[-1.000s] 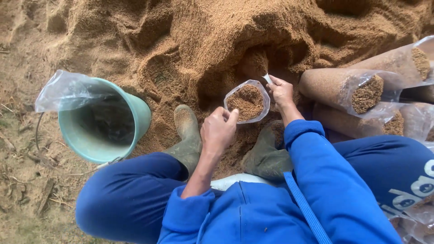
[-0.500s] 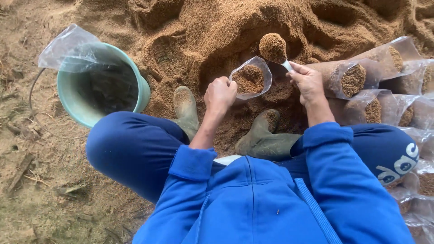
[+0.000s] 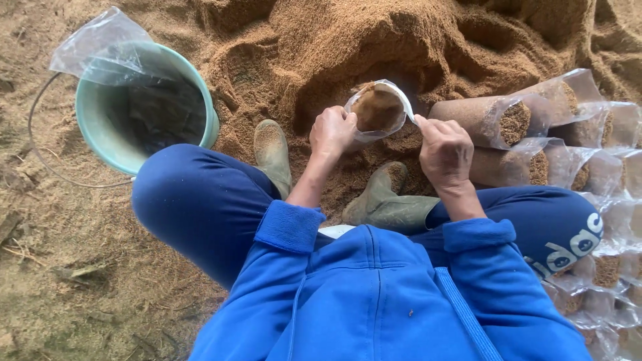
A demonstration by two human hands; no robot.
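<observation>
My left hand [image 3: 332,130] grips the left rim of a clear plastic bag [image 3: 376,110] that stands open and partly filled with brown sawdust. My right hand [image 3: 445,150] is closed on a small white scoop [image 3: 408,107], which rests at the bag's right rim. The bag stands on the sawdust heap [image 3: 374,40] just beyond my two green rubber boots [image 3: 273,150]. My blue sleeves and trousers fill the lower part of the view.
A green bucket [image 3: 87,127] with a wire handle stands at the left, with clear plastic bags [image 3: 100,47] sticking out of it. Several filled sawdust bags [image 3: 495,120] lie stacked at the right. Loose sawdust covers the ground.
My right hand lifted a heaped scoop of sawdust from the pile and brought it down to the bag's mouth. The scoop's load is gone and the bag looks fuller.
</observation>
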